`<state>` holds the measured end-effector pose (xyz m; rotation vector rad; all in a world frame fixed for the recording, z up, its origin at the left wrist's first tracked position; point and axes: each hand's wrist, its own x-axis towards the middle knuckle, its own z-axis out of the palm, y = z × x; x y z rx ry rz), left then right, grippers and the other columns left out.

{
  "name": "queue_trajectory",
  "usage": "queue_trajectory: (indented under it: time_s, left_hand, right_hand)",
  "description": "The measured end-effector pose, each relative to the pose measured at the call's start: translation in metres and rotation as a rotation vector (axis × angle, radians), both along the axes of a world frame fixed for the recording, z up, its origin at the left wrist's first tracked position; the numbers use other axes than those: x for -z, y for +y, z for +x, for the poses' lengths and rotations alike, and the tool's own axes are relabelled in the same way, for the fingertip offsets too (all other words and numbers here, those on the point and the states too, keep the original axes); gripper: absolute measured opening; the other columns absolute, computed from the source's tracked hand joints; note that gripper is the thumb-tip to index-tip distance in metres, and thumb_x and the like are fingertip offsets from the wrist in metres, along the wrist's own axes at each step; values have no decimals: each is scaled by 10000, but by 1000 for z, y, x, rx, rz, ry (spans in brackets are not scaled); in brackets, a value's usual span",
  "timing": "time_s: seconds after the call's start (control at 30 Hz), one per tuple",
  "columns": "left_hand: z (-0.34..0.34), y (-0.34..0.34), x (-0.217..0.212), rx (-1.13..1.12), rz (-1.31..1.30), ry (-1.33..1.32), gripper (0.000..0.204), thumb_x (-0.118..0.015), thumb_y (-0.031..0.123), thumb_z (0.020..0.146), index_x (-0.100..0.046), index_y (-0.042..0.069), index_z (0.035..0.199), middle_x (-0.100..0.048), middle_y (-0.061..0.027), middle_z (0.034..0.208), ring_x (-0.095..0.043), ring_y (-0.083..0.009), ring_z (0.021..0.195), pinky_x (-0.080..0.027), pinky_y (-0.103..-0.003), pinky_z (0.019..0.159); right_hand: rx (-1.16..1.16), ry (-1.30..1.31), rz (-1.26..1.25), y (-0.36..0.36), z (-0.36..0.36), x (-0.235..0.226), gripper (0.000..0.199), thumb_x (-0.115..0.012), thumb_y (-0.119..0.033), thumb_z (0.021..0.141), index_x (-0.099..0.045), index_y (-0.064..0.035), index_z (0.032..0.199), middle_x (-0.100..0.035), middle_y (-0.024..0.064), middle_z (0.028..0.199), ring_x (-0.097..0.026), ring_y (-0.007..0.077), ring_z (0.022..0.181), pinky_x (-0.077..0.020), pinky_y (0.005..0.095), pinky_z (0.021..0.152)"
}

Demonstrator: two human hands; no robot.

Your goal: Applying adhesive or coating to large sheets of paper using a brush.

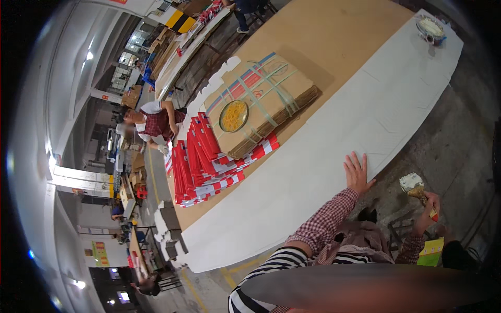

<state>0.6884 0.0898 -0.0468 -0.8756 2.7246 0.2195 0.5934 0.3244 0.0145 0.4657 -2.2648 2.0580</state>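
Nearest us, a blurred dark shape (365, 289) crosses the near edge of our view, with a black-and-white striped sleeve (276, 261) just beside it. Beyond, we see a broad brown-topped table (373, 39) reaching to the far side. A long white sheet (308, 180) covers its near and right part. On the far left, a co-worker in a dark red checked apron (158, 124) leans toward the table. A flat bundle of cardboard (276, 101), bound with pale green straps, lies in the middle, and a fanned pile of red-and-white folded pieces (194, 156) spreads against its left and near sides. A bowl of white paste (431, 26) stands at the sheet's far right end. On the bundle sits a round dish of thin yellow strands (234, 116). Our brush (416, 192), its bristles coated white, is off the table's right edge, above the floor; our right hand (431, 202) is closed round its handle. Our left hand (356, 175) holds nothing we can see, lying palm down, fingers spread wide, on the sheet near its right edge.
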Motion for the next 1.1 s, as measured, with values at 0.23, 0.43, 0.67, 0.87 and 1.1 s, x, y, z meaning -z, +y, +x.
queue_trajectory:
  time_s: [0.23, 0.43, 0.67, 0.87, 1.1]
  left_hand:
    - [6, 2, 3, 7, -11, -9, 1070, -548, 662, 769, -29, 44, 1472, -38, -354, 1461, -92, -537, 1336, -190, -602, 1048]
    - [3, -6, -2, 3, -42, -20, 1090, -589, 661, 728, -74, 56, 1474, -99, -340, 1464, -151, -524, 1331, -227, -592, 1035]
    - [3, -7, -2, 47, -43, -64, 1068, -537, 689, 758, -69, 46, 1471, -103, -347, 1458, -157, -538, 1322, -246, -605, 1025]
    - [6, -6, 5, 41, -112, -50, 1085, -547, 699, 734, -77, 59, 1474, -131, -349, 1451, -190, -536, 1314, -266, -620, 1002]
    - [7, -5, 5, 48, -105, -74, 1072, -533, 694, 747, -73, 55, 1474, -131, -352, 1450, -195, -539, 1310, -271, -620, 999]
  right_hand:
    - [148, 150, 73, -6, 46, -38, 254, -479, -207, 967, -596, 9, 904, -588, 47, 926, -544, 131, 849, -433, 281, 768]
    - [141, 216, 99, -6, 80, -69, 235, -514, -205, 953, -600, 8, 904, -601, 55, 929, -557, 128, 871, -435, 279, 794]
    - [102, 203, 117, 5, 73, -50, 237, -515, -223, 953, -600, -4, 922, -600, 48, 946, -555, 127, 879, -428, 273, 799]
    - [101, 247, 80, -4, 54, -64, 214, -535, -213, 949, -608, -11, 950, -603, 35, 922, -556, 120, 840, -445, 290, 789]
    - [127, 256, 69, 0, 32, -68, 220, -521, -216, 956, -608, -14, 954, -605, 31, 924, -562, 116, 835, -455, 289, 767]
